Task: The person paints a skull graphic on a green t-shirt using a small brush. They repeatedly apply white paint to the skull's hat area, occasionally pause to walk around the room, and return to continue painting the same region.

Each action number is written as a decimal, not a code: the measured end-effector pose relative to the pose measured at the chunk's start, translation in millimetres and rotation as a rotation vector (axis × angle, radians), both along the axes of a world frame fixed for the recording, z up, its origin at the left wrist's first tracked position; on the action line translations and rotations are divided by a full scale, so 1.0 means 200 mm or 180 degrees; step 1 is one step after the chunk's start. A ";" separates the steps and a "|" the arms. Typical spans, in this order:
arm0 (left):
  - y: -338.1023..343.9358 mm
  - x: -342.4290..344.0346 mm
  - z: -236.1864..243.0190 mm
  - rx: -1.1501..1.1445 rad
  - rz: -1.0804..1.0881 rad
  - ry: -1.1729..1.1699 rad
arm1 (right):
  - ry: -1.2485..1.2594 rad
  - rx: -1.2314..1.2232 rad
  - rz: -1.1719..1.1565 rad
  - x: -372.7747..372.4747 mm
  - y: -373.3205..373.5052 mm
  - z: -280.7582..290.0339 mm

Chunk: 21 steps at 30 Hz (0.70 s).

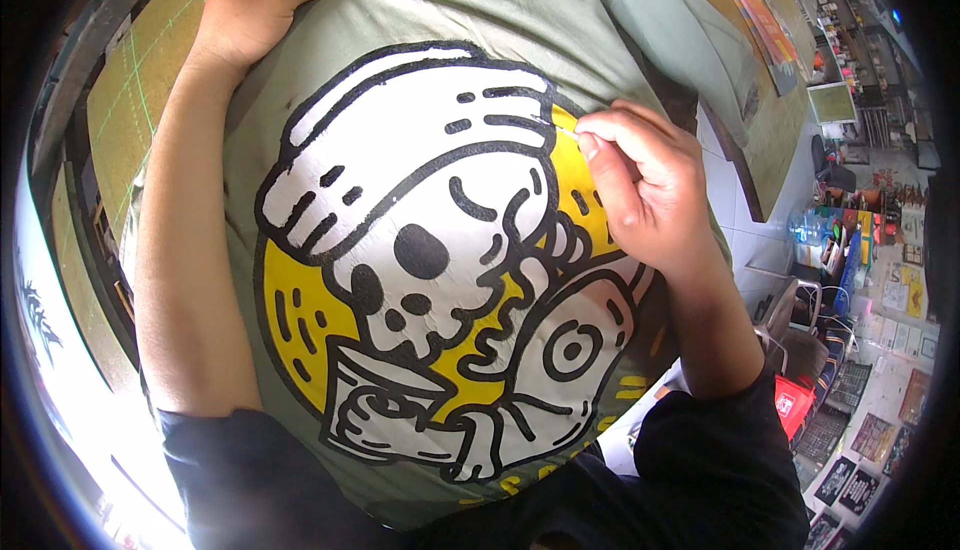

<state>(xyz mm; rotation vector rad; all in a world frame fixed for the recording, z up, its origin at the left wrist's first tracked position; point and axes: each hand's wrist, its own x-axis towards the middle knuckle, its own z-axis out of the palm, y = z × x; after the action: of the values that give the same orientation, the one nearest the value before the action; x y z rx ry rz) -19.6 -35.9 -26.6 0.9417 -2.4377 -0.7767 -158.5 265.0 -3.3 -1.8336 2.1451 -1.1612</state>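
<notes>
Head view: you've got the green garment (520, 5) spread in front of you, its far part over the surface (140, 75) w/ the green grid lines, its near end running down toward your dark top (480, 525). Big cartoon skull print (415, 250) faces up, approx. mid-garment, white cap (400, 115) toward the far side, yellow backing (300, 325) around it.

Your L hand (255, 10) is at the far L edge of the cloth, thumb & index closed in a narrow pinch, apparently on the fabric. Your R hand (655, 175) is over the R side of the print, just beside the cap's R end; thumb & index narrow too, w/ a thin pale sliver (566, 132) between the tips. Can't tell if it's a thread, a bit of film or a fine tool: too small.

Step in hand, my read: detail work on the print, prob. picking or tidying at that cap/yellow border, L steadying.

Next move prob. calls for a light, precise R pinch, lifting w/o scraping the ink, & steady L tension; folds near the far edge could shift the cloth.
</notes>
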 end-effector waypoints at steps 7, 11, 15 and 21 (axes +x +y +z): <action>0.02 -0.01 0.00 -0.0014 0.0110 0.0003 | 0.0147 -0.0124 0.0091 -0.01 0.00 -0.03; 0.01 0.00 0.00 0.0033 0.0078 0.0077 | 0.0152 -0.0124 0.0074 -0.01 -0.01 -0.03; 0.02 0.00 0.00 -0.0023 0.0124 0.0026 | 0.0195 -0.0123 0.0135 -0.01 -0.01 -0.03; -0.01 0.01 -0.02 -0.0173 0.0131 -0.0015 | 0.0322 -0.0034 0.0075 0.00 -0.02 -0.04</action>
<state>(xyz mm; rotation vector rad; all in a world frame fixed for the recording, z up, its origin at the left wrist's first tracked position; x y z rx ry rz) -17.7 -37.6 -30.1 0.9708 -2.4230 -0.6913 -159.1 261.8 -10.6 -1.9569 2.1670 -1.1000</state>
